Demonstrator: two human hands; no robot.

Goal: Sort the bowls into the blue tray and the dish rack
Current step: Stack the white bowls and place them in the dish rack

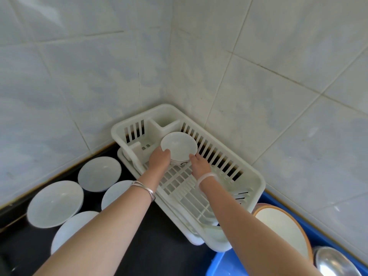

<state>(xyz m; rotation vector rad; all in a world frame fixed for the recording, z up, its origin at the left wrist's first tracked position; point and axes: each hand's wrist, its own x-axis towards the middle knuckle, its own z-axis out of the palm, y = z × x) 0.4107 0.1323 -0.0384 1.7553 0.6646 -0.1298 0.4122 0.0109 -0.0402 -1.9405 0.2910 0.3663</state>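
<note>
**Small bowl** (178, 145): white, with a dark mark on its outer wall. It is sitting upright between both hands, inside the far half of the dish rack and just in front of the cutlery compartment. Whether its base is touching the rack floor cannot be told.

**Left hand** (159, 161): it is gripping the small bowl's left rim, with the fingers (166, 152) curling round the rim. Silver bangles (145, 189) are resting on the wrist.

**Right hand** (200, 165): it is holding the small bowl's near right side, fingers curling against the outer wall and the thumb touching the rim. A pale bangle (207, 178) is circling the wrist.

**Dish rack** (253, 182): white slatted plastic. It is standing in the corner where two tiled walls (278, 56) meet, on a white drip tray (195, 239).

**Blue tray** (219, 263): it is lying at the rack's near right end, touching or just beside it. It is carrying a brown-rimmed bowl (282, 230), which is leaning tilted, and a metal bowl (336, 261) just beside that.

**Four white bowls** (99, 173) (55, 203) (115, 194) (69, 230): they are sitting upright in a close cluster on the black bench (159, 236), left of the rack. The left forearm is crossing over the two nearest.
</note>
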